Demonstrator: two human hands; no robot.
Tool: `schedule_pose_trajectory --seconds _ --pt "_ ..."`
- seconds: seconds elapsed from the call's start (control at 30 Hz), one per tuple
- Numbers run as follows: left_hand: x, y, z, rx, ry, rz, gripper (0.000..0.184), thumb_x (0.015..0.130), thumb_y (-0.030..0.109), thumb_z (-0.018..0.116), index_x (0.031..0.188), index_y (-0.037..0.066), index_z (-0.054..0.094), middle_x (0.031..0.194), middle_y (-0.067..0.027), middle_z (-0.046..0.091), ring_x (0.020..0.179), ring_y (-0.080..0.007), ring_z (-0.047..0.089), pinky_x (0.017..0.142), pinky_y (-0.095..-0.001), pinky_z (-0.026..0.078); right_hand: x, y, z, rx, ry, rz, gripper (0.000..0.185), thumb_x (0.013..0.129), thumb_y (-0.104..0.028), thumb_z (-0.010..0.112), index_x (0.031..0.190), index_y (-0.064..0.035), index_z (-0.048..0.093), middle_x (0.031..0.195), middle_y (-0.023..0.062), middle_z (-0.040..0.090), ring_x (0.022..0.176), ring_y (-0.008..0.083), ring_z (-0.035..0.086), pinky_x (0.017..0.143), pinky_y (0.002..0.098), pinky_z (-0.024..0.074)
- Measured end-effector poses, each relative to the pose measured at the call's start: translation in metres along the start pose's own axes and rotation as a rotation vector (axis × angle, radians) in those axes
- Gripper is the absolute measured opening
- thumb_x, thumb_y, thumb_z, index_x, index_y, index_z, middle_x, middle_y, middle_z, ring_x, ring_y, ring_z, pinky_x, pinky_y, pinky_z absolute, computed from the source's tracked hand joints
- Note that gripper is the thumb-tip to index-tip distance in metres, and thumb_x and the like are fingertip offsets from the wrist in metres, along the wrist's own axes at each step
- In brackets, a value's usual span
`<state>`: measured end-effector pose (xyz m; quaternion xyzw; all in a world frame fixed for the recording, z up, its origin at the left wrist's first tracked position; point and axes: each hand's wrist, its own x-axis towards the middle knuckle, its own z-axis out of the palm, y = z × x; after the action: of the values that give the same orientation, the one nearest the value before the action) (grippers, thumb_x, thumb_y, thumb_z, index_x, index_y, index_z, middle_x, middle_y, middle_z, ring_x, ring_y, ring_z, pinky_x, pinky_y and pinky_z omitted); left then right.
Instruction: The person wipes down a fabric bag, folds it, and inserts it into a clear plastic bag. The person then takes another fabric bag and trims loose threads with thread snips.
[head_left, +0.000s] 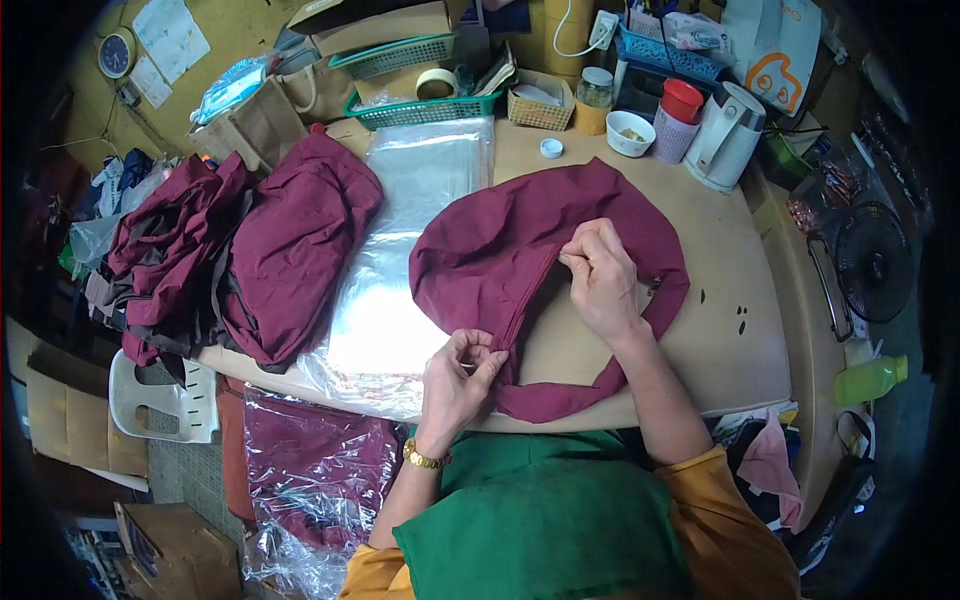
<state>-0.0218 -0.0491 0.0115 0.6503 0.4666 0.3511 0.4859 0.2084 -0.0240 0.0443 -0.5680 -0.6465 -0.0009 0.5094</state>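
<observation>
A maroon cloth bag point(490, 235) lies spread on the table, its strap point(560, 398) looping round toward the front edge. My right hand point(605, 285) pinches the bag's seamed opening edge near the middle. Lower down the same edge, my left hand point(455, 385) is closed on the fabric between thumb and fingers. The edge runs slantwise between both hands, and a zip there is hard to make out. Left of the bag lies a stack of clear plastic bags point(385, 310). Beyond it sit more maroon bags point(300, 240) with dark straps, partly heaped together.
Along the back stand a green basket point(425, 112), a glass jar point(594, 88), a white bowl point(630, 133), a red-lidded cup point(681, 102) and a white kettle point(722, 140). A plastic-wrapped maroon bundle point(320, 470) hangs below the table's front edge, near a white stool point(165, 400).
</observation>
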Motion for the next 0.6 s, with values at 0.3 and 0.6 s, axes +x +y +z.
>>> schedule_pose_trajectory --seconds 0.3,0.6 --pt "-0.001 -0.008 0.011 -0.330 -0.339 -0.148 0.037 0.088 -0.006 0.066 0.125 -0.001 0.064 0.086 0.0043 0.059 0.074 -0.0013 0.054 0.070 -0.0172 0.045 -0.031 0.054 0.031 -0.101 -0.165 0.070 0.009 0.081 0.009 0.059 0.083 0.0018 0.055 0.091 0.0140 0.055 0.077 0.0328 0.062 0.066 0.0396 0.0502" --pt "-0.001 -0.022 0.038 -0.622 -0.096 -0.211 0.047 0.088 -0.013 0.059 0.134 -0.006 0.049 0.104 -0.0049 0.067 0.088 -0.0068 0.062 0.083 -0.0205 0.052 -0.045 -0.022 -0.006 0.094 -0.408 0.048 0.004 0.083 -0.003 0.065 0.082 -0.0013 0.061 0.089 0.0149 0.055 0.080 0.0363 0.060 0.073 0.0436 0.0492"
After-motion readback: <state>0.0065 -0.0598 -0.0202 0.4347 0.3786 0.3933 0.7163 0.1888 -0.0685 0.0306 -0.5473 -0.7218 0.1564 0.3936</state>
